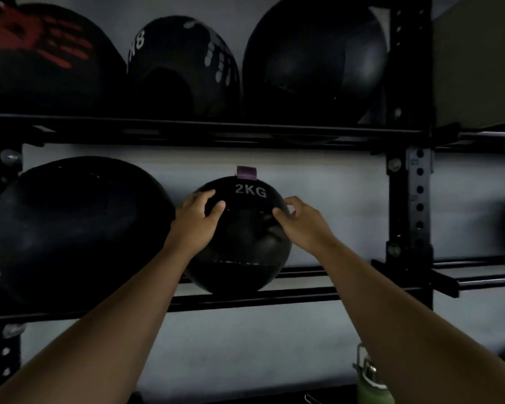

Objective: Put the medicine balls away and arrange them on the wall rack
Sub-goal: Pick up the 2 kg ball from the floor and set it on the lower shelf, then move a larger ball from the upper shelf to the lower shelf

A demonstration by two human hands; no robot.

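Note:
A small black medicine ball marked 2KG (245, 243), with a purple loop on top, rests on the lower rails of the black wall rack (245, 298). My left hand (194, 223) lies on its upper left side, fingers curled over the surface. My right hand (302, 221) touches its upper right side with bent fingers. A larger black ball (70, 228) sits just left of it on the same rails. Three big black balls fill the upper shelf: one with a red hand print (41, 53), one with a white print (184, 68), one plain (315, 59).
The rack's perforated black upright (417, 199) stands to the right, and the lower rails run bare between it and the small ball. A green water bottle (373, 383) stands low at the right. The grey wall is behind everything.

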